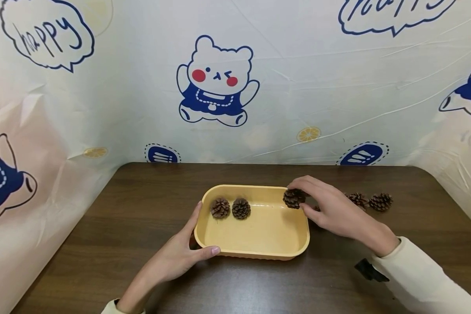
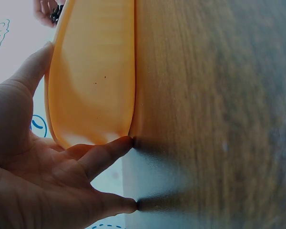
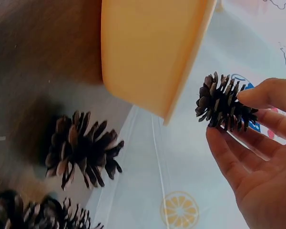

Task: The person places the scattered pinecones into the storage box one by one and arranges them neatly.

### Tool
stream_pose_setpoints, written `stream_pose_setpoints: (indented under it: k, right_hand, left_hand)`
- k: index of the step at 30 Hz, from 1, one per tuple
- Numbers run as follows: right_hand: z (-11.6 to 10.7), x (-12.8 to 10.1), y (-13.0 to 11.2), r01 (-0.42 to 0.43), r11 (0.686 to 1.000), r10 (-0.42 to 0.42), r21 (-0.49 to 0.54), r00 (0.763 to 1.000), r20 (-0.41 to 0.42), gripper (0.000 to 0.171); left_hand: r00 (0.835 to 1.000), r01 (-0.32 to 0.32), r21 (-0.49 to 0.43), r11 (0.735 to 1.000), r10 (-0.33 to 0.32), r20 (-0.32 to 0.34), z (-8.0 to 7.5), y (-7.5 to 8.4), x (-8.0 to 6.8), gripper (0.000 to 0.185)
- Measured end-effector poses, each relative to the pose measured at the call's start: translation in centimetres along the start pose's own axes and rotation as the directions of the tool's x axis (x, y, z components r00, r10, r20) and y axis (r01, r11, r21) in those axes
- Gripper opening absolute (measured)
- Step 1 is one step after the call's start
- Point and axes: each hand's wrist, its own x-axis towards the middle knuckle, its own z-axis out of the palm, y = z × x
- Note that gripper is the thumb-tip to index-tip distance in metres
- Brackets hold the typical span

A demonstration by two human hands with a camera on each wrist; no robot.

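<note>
A yellow rectangular plastic bin (image 1: 251, 254) stands on the table, with two brown pine cones (image 1: 241, 209) side by side in its left part. My left hand (image 1: 176, 255) grips the bin's near left corner, thumb on the near rim and fingers along the left end; the left wrist view shows its fingertips (image 2: 126, 141) down by the tabletop. Over the bin's far right corner, my right hand (image 1: 333, 209) pinches another pine cone (image 3: 221, 102) between thumb and fingers. The right wrist view shows that cone held above rim height, apart from the bin.
Right of the bin, more pine cones (image 1: 380, 202) lie on the brown wooden table (image 1: 141, 196), partly hidden by my right hand. A printed cloth (image 1: 278, 109) with bear drawings rises behind the table. A black patch (image 1: 370, 270) shows beside my right sleeve.
</note>
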Motion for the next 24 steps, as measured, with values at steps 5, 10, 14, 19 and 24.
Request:
stream_pose_setpoints:
  k: [5,10,14,19,24]
  right_hand:
    - [0.9,0.6,0.0,-0.003,1.0,0.003,0.012,1.0,0.001,0.041]
    - [1.8,1.0,-0.1,-0.018,1.0,0.018,0.025,1.0,0.02,0.042]
    - [2.5,1.4,-0.2,-0.019,0.998,0.016,0.059,0.999,0.035,0.042]
    - [3.4,2.0,-0.4,0.0,0.997,-0.004,0.081,0.999,0.044,0.042]
    - [4.3,2.6,-0.5,-0.01,0.996,0.004,0.092,0.998,0.066,0.043]
  left_hand:
    - [1.0,0.007,-0.004,1.0,-0.007,0.002,0.0,0.1,0.0,0.117]
    - [1.0,0.012,-0.004,1.0,-0.012,0.001,0.0,0.1,-0.1,0.117]
    - [1.0,0.012,-0.008,1.0,-0.012,0.0,0.0,0.1,-0.1,0.118]
    - [1.0,0.011,-0.012,1.0,-0.011,0.001,0.0,0.1,-0.1,0.117]
    - [1.0,-0.019,-0.01,1.0,0.019,-0.004,0.0,-0.1,0.0,0.116]
